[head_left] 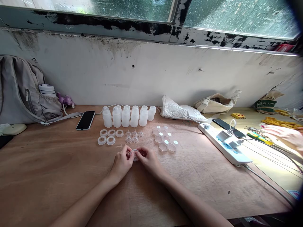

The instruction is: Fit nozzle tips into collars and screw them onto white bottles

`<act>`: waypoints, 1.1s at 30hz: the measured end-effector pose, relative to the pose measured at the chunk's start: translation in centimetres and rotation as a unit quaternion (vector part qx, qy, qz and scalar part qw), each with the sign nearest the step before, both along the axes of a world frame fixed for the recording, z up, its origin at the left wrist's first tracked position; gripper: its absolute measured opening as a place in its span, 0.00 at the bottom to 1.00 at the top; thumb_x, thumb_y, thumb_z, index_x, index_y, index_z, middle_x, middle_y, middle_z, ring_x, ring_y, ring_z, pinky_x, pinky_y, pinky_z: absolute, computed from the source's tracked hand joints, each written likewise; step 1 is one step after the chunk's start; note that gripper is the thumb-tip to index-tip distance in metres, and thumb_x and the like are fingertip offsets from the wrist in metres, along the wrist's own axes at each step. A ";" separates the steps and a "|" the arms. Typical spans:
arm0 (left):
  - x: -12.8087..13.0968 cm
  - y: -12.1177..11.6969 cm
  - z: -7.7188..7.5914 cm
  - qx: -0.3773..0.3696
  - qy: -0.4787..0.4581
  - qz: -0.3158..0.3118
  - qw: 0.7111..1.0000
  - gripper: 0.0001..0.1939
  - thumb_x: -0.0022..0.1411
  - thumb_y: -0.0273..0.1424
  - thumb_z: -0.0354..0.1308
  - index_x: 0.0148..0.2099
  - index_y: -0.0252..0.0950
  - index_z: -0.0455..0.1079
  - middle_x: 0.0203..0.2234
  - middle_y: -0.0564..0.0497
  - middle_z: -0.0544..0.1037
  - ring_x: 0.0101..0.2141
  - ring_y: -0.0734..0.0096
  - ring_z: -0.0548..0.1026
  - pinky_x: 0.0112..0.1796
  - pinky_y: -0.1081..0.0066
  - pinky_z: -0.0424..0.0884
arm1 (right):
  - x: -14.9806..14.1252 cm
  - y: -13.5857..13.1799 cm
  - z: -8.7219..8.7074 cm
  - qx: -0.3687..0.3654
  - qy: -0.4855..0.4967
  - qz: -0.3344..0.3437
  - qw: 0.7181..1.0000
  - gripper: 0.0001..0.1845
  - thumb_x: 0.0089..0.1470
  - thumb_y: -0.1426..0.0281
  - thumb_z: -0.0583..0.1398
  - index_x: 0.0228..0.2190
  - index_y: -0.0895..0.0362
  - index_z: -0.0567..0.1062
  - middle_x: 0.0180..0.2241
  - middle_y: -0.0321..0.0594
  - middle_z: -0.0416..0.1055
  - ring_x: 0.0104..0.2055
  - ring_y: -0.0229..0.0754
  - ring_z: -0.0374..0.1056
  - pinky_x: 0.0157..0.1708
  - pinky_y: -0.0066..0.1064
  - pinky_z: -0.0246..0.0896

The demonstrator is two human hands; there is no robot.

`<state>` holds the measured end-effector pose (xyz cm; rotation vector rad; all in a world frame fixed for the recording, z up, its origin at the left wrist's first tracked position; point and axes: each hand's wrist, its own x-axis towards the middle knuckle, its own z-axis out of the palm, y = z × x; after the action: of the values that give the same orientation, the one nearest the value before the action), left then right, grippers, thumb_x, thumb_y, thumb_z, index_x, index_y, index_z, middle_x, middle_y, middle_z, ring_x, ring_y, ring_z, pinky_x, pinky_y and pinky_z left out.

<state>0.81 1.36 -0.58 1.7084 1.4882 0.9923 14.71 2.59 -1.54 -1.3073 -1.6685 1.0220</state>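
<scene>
- Clear ring (135, 159), low over the middle of the wooden worktop (59, 164); hard to tell whether touching the wood.
- Between left hand (123, 160) and right hand (148, 159), directly at the fingertips: pinched from the left side by one, from the right side by the other, both with fingers curled in.
- Nearer than the row of white bottles (126, 117), upright along the far side.
- To the left of the clear caps (163, 147) with pale round spots, well apart from them.
- To the right of, and nearer than, the white rings (102, 144).
- Just nearer than the small clear pieces (135, 139).
- For good handling of such a thin, see-through rim, probably best: light, even fingertip pressure from both sides, level hold, small turns, no squeezing out of round, fingertips off the centre for a clear view.
</scene>
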 end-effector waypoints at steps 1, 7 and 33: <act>0.0 0.0 0.0 0.004 -0.004 -0.002 1.000 0.05 0.55 0.34 0.49 0.29 0.38 0.60 0.16 0.56 0.71 0.17 0.73 0.71 0.20 0.76 0.62 | 0.0 0.0 0.1 0.013 -0.005 -0.003 1.000 0.09 0.49 0.68 0.55 0.29 0.59 0.73 0.27 0.40 0.72 0.28 0.38 0.65 0.28 0.28 0.61; -0.2 0.2 -0.1 0.005 -0.007 -0.015 1.000 0.04 0.53 0.30 0.50 0.33 0.38 0.62 0.19 0.55 0.71 0.20 0.74 0.71 0.22 0.77 0.63 | -0.1 -0.1 0.3 0.025 -0.003 0.000 1.000 0.07 0.48 0.71 0.54 0.29 0.59 0.70 0.24 0.37 0.69 0.25 0.36 0.63 0.25 0.26 0.60; 0.0 0.2 -0.1 0.002 -0.036 -0.023 0.999 0.06 0.51 0.29 0.53 0.34 0.38 0.59 0.22 0.56 0.71 0.23 0.74 0.72 0.25 0.76 0.67 | -0.3 -0.2 0.3 0.084 -0.034 -0.021 0.996 0.04 0.42 0.76 0.54 0.26 0.57 0.65 0.24 0.35 0.65 0.25 0.35 0.60 0.24 0.26 0.58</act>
<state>0.78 1.55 -0.67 1.6850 1.3970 1.0228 14.42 2.39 -1.21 -1.2728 -1.7314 0.8019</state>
